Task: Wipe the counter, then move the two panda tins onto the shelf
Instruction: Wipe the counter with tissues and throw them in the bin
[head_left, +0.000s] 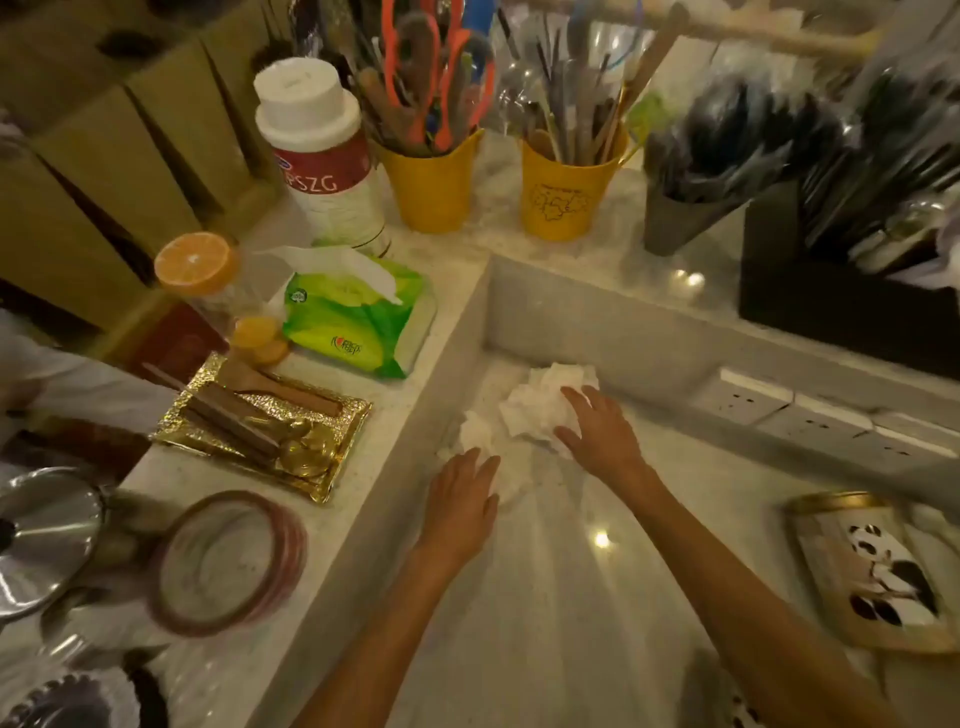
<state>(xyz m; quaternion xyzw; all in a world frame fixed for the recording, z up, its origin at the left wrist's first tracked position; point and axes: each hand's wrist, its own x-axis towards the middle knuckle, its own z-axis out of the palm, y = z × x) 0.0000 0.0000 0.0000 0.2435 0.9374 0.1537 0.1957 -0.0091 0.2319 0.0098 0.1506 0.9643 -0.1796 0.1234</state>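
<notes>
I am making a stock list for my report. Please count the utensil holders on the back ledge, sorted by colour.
Yellow buckets: 2
Grey cup: 1
Black box: 1
Total: 4

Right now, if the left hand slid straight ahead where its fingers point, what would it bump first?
The left hand would meet the crumpled tissue right in front of it; beyond that, probably the counter's raised wall.

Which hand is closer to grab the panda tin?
Right, probably. The panda tin lies nearer the right hand, beside its forearm; the left hand presses the tissue farther off.
</notes>
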